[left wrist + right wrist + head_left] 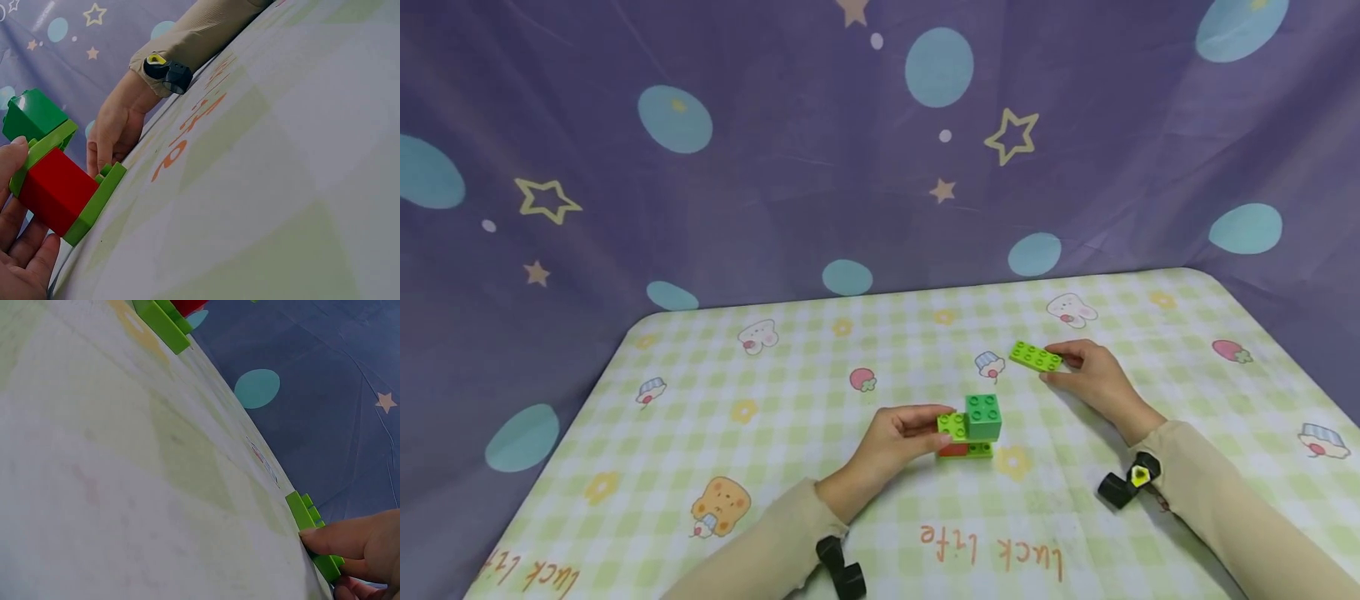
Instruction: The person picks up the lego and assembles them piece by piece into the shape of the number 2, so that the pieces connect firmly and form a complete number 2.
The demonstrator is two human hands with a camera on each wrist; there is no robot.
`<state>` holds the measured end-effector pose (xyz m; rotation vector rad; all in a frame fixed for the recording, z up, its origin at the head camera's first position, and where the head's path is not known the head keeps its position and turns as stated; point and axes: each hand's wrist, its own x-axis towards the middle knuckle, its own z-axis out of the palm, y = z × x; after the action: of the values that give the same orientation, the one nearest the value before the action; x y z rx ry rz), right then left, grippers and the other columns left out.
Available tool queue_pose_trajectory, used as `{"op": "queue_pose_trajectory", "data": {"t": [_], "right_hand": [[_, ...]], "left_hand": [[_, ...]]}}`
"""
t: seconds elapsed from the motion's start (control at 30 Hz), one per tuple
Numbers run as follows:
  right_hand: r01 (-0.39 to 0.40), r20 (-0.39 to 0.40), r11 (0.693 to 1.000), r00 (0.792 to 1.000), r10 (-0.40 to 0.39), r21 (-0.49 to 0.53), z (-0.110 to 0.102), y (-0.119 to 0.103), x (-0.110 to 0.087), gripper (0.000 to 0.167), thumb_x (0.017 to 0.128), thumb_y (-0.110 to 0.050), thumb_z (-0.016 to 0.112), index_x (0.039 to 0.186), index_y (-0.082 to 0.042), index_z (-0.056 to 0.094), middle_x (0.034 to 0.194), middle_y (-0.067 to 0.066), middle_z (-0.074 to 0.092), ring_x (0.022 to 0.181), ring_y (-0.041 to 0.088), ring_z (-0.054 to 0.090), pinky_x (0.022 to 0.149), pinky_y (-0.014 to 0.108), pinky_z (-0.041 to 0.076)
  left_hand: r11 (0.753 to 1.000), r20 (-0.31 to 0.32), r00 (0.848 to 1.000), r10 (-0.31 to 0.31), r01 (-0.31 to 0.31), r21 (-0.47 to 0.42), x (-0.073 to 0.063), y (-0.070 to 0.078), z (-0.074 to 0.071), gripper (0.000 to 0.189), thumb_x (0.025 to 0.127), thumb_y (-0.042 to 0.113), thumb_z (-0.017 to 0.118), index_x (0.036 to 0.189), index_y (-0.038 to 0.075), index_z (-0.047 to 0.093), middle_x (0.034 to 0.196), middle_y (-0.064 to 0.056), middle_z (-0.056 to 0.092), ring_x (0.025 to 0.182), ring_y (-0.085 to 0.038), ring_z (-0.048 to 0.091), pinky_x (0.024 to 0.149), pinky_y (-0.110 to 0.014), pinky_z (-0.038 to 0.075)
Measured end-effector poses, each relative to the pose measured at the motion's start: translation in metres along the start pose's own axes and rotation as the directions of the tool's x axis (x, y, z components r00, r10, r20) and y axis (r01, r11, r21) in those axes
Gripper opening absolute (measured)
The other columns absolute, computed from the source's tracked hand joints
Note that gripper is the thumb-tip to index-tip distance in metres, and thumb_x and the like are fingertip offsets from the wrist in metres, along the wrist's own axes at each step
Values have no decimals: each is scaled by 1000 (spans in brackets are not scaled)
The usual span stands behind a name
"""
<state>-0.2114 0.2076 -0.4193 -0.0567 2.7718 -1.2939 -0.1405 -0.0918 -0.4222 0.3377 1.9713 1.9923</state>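
Observation:
My left hand (pixel 891 442) pinches the left end of a small stack of toy building bricks between thumb and fingers. At its base is a lime green plate (pixel 95 209), with a red brick (pixel 57 187) on one end. Another lime plate (pixel 952 425) lies over the red one, topped at the right by a dark green brick (pixel 983 417). Farther back and to the right, my right hand (pixel 1097 379) holds a loose lime green studded plate (pixel 1032 356) by its right end, thumb on the near side. That plate lies studs up, at or just above the tabletop.
A checked tablecloth (pixel 790 467) with printed pictures and lettering covers the table. Behind its far edge hangs a purple curtain (pixel 775 200) with stars and ovals. Black camera straps sit on the left wrist (pixel 842 567) and the right wrist (pixel 1129 482).

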Motion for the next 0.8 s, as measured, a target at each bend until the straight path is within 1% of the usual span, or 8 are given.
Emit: {"op": "queue_pose_trajectory", "data": {"t": [0.2,0.27,0.33,0.4,0.47,0.57,0.67,0.8], "right_hand": [[9,-24,1000,1000,-9,-14,0,2,2,49,83,-20,71,125,2,57,127,26,48,114,39,49,96,52,39],[4,-29,1000,1000,-4,-3,-1,1,3,50,84,-21,70,126,1,56,126,25,50,111,37,50,94,49,41],[0,-33,1000,999,0,25,-2,1,2,50,85,-23,70,127,1,56,124,23,53,106,32,52,89,43,43],[-2,-24,997,1000,4,80,-2,0,2,51,85,-24,70,128,1,55,123,22,56,100,22,54,85,32,45],[0,-2,989,1000,0,146,-3,-1,1,50,86,-23,70,128,1,55,122,20,59,95,12,56,80,22,45],[14,29,972,999,-21,235,-3,-4,0,50,86,-22,71,128,1,56,121,19,61,90,0,58,76,13,45],[24,38,964,999,-36,264,-3,-8,-2,51,85,-23,72,128,0,57,118,17,63,88,-3,59,76,12,45],[29,53,964,998,-45,262,-3,-17,-6,52,84,-28,73,127,-4,58,116,12,66,90,-2,60,79,12,44]], "left_hand": [[1000,-5,1000,-4,4,-6,1,0,0,38,81,7,74,117,-2,65,117,-14,65,101,-17,65,85,-24,52],[1000,-5,1000,2,-2,-9,1,0,0,38,81,7,73,117,-3,64,116,-15,65,100,-17,65,84,-25,52],[1000,-7,1000,4,-4,-11,1,1,0,38,82,7,73,117,-3,64,116,-15,65,100,-17,65,85,-24,52],[1000,-8,1000,2,-2,-15,1,1,1,38,82,7,72,117,-3,64,116,-15,65,101,-18,65,85,-24,52],[1000,-8,1000,-3,3,-17,0,0,1,38,82,7,72,117,-3,64,117,-15,65,101,-18,65,86,-25,51],[1000,-8,1000,-6,6,-14,0,0,1,38,82,7,72,117,-3,64,117,-14,65,102,-18,65,86,-25,51],[1000,-7,1000,-8,8,-7,1,1,1,38,82,7,73,117,-2,64,117,-14,65,102,-19,65,86,-25,51],[1000,-9,1000,-7,7,-8,1,2,2,37,82,5,72,117,-3,64,117,-15,65,103,-19,65,86,-25,51]]}}
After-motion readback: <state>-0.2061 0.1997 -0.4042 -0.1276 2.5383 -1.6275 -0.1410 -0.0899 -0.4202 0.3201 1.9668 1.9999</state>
